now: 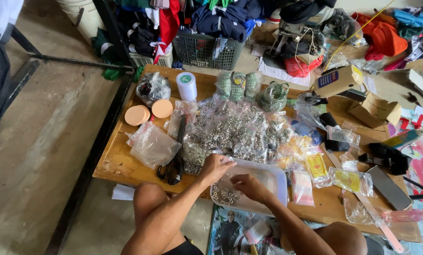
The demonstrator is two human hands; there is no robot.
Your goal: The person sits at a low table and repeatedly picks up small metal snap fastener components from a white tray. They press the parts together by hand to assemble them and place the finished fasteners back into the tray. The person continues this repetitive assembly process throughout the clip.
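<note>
A white plastic tray (273, 182) sits at the near edge of the wooden tabletop (119, 163), holding a scatter of small metal rings (224, 193) in its near-left corner. The right hand (250, 186) rests inside the tray just right of those rings, fingers curled together over them (whether it pinches one I cannot tell). The left hand (214, 167) lies on the tray's left rim, fingers bent and closed loosely against the edge.

Left of the tray lie black scissors (175, 165), and beyond them a crumpled clear bag (152, 146). Directly behind the tray spreads a heap of clear packets of metal eyelets (232, 130). Right of the tray are 2 packets with yellow labels (334, 174). Farther back and left of the tray stand 2 round peach lids (147, 112) and a white roll of tape (187, 86). Beyond the tabletop, behind the tray, a grey basket (204, 52) holds clothes.
</note>
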